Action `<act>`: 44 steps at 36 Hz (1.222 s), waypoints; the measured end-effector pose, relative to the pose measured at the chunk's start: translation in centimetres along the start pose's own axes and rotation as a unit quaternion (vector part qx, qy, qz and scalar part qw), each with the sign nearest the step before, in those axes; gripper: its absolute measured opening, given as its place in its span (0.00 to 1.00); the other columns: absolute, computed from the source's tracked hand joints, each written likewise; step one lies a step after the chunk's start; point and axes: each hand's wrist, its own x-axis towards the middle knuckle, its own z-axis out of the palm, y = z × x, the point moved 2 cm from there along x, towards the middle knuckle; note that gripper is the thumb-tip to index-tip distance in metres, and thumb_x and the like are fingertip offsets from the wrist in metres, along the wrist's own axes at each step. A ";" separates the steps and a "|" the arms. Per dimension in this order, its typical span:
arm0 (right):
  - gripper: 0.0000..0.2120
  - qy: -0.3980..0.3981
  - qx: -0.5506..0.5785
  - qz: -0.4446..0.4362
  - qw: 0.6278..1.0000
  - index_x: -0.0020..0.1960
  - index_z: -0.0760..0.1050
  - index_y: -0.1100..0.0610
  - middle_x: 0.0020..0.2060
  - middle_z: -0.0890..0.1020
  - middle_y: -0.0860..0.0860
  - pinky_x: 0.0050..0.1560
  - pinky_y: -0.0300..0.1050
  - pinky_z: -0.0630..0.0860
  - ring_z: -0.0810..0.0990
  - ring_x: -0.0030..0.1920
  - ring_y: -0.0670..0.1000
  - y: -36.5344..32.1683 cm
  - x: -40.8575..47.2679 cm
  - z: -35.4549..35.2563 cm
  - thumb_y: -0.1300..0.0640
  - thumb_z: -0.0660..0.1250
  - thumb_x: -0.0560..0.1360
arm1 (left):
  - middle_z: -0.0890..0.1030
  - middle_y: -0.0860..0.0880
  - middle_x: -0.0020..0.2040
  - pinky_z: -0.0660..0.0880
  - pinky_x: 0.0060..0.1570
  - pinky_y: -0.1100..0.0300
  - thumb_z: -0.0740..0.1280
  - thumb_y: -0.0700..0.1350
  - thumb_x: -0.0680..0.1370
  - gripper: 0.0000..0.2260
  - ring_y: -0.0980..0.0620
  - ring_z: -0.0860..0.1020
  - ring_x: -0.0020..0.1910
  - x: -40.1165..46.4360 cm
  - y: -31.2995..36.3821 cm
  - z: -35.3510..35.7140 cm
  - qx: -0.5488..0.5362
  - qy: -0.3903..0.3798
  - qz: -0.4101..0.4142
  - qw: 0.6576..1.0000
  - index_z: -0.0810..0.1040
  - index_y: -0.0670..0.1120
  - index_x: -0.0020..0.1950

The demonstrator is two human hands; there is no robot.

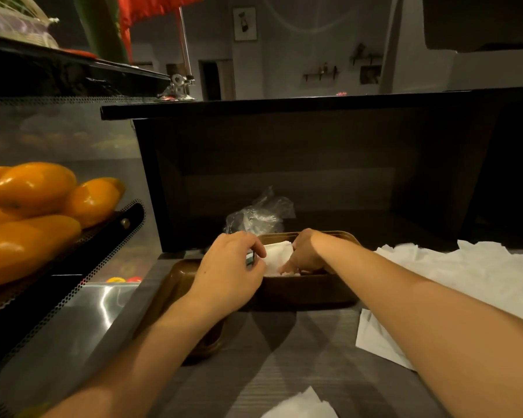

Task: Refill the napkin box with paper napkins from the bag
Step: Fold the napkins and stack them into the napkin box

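Note:
A brown napkin box (pixel 311 289) stands on the counter in front of me, open at the top. White napkins (pixel 280 254) lie inside it. My left hand (pixel 228 267) rests at the box's left end, its fingers curled over the edge of the napkins. My right hand (pixel 307 254) reaches down into the box, fingers pressing on the napkin stack. A crumpled clear plastic bag (pixel 258 214) sits just behind the box. What looks like the box's brown lid (pixel 175 282) lies to the left, partly under my left arm.
Loose white napkins (pixel 453 263) spread over the counter at right, and more napkins (pixel 302 405) at the near edge. A black perforated rack (pixel 103 236) of oranges (pixel 34 188) stands at left. A dark raised counter wall (pixel 284 164) closes the back.

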 end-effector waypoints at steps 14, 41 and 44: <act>0.15 -0.002 -0.066 -0.076 0.995 0.66 0.78 0.54 0.59 0.82 0.54 0.66 0.53 0.77 0.80 0.59 0.55 1.2 -1.0 -0.2 0.60 0.66 0.80 | 0.71 0.53 0.75 0.35 0.77 0.47 0.48 0.49 0.85 0.21 0.52 0.48 0.81 1.7 1.4 0.6 0.155 -0.284 0.102 0.941 0.79 0.53 0.64; 0.17 0.120 -0.232 -0.119 0.958 0.64 0.77 0.46 0.60 0.80 0.47 0.53 0.42 0.74 0.78 0.57 0.49 13.6 -13.2 -1.4 0.50 0.72 0.76 | 0.75 0.59 0.49 0.75 0.53 0.59 0.58 0.50 0.84 0.07 0.60 0.74 0.49 -7.8 9.7 1.2 0.042 -0.155 0.151 0.976 0.76 0.57 0.54; 0.20 0.160 -0.211 -0.101 0.959 0.67 0.75 0.47 0.61 0.80 0.49 0.55 0.44 0.76 0.78 0.57 0.51 15.0 -13.5 -0.8 0.46 0.71 0.76 | 0.74 0.59 0.49 0.71 0.48 0.63 0.59 0.50 0.84 0.07 0.61 0.73 0.48 -8.7 9.7 2.4 0.038 -0.172 0.150 0.973 0.76 0.58 0.56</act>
